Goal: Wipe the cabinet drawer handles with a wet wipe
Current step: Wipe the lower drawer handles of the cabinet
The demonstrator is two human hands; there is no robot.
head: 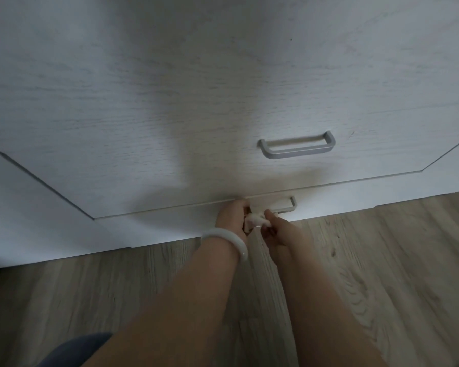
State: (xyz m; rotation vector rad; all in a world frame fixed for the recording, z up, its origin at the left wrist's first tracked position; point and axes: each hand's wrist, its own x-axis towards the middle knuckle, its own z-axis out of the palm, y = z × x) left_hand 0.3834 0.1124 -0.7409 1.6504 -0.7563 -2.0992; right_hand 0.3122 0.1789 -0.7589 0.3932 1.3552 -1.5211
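A: What is taking up most of the view?

B: A pale wood-grain cabinet is filling the upper part, standing on a grey-brown plank floor. One big drawer front is dominating it, and a narrower bottom drawer is sitting just under it, down by the floor.

A: And the handles?

B: The upper handle, a silver bar, is sitting untouched on the big drawer, right of centre. The lower handle is showing only at its right end; the rest is hiding behind the hands.

A: What are the hands doing?

B: Both arms are reaching forward from the bottom edge. The left hand, with a white bangle ringing its wrist, is curling its fingers at the left end of the lower handle and touching the wipe. The right hand is pinching the wet wipe, thumb on top, fingers curled beneath.

A: Where is the wipe exactly?

B: It is sitting bunched into a small white wad between the two hands, pressing against the lower handle's left part.

A: Anything else?

B: A dark blue patch of clothing is peeking in at the bottom left.
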